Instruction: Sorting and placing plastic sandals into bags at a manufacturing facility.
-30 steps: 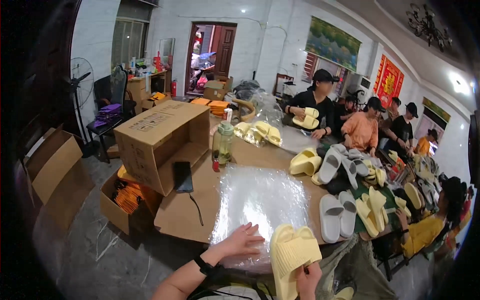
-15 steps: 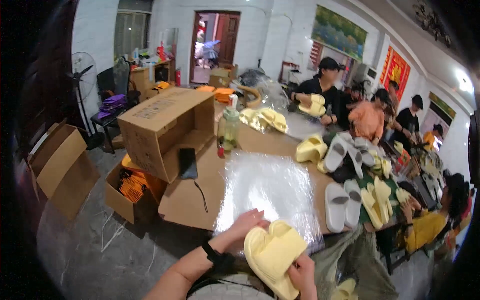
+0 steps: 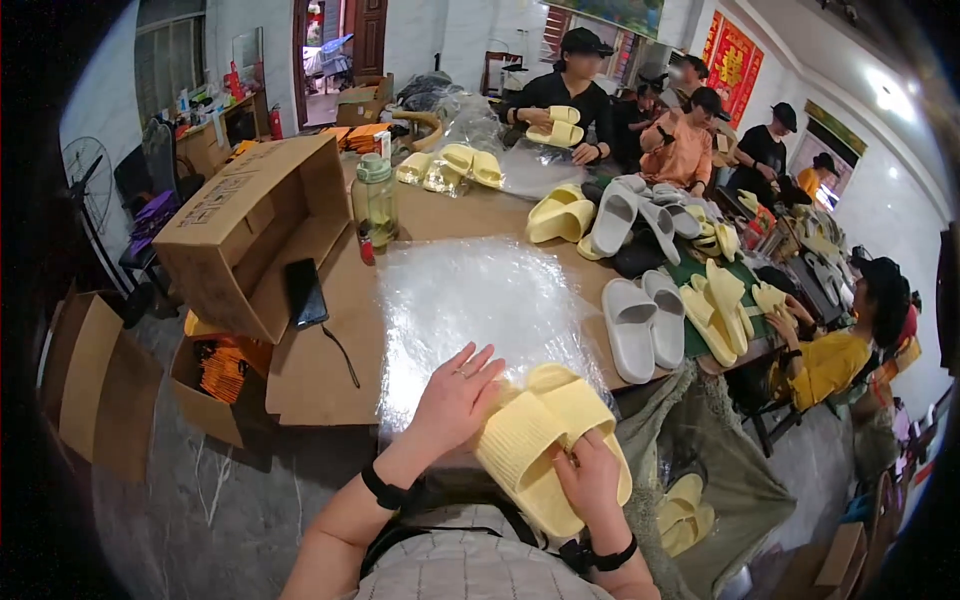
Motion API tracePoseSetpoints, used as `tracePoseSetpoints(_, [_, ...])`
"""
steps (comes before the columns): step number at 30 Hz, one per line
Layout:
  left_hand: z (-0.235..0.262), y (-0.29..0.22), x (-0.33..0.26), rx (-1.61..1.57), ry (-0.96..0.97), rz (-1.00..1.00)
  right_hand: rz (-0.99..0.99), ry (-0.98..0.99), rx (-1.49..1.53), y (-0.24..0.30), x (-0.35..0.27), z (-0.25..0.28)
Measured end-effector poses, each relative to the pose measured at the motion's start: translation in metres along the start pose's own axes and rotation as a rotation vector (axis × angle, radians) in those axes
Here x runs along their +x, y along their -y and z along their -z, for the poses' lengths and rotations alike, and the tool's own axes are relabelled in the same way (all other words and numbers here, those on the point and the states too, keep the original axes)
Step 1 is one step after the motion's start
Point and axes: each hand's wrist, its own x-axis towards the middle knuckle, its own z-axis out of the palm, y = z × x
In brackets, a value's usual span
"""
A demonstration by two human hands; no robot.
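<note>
A pair of pale yellow slippers [image 3: 522, 440] is held close to my body at the table's front edge, soles tilted downward. My right hand [image 3: 592, 478] grips them, its fingers tucked into the foot openings. Beside the slippers' left edge is my left hand [image 3: 455, 398], fingers stretched out and spread; whether its thumb side touches the slippers is hard to tell. Shiny clear plastic bags [image 3: 470, 290] lie flat on the cardboard-covered table just beyond both hands.
Left on the table are an open carton [image 3: 250, 225], a phone [image 3: 305, 292] and a green-tinted bottle [image 3: 375, 205]. Grey slippers [image 3: 630, 330] and more yellow slippers [image 3: 710, 318] stand on the right. Co-workers [image 3: 565, 105] sit beyond; another yellow pair [image 3: 685, 512] lies low on the right.
My right hand has shifted from the slippers' lower edge into their openings, and the slippers have turned. My left hand's fingers have lifted and spread. The view has swung slightly right and down.
</note>
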Motion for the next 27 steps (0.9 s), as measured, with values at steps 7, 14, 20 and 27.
tracePoseSetpoints(7, [0.008,-0.002,0.003,-0.303,0.002,0.248,-0.018,-0.231,-0.035,0.004,-0.003,0.027])
tracePoseSetpoints(14, [0.002,0.013,0.000,-0.447,0.136,0.459,0.080,-0.475,-0.105,-0.011,-0.004,0.041])
tracePoseSetpoints(20, [-0.005,0.011,-0.003,-0.765,0.183,0.422,0.239,-0.152,0.066,-0.011,0.002,0.022])
tracePoseSetpoints(27, [0.010,0.007,0.003,-0.653,0.247,0.371,0.199,-0.218,-0.059,-0.033,0.007,0.002])
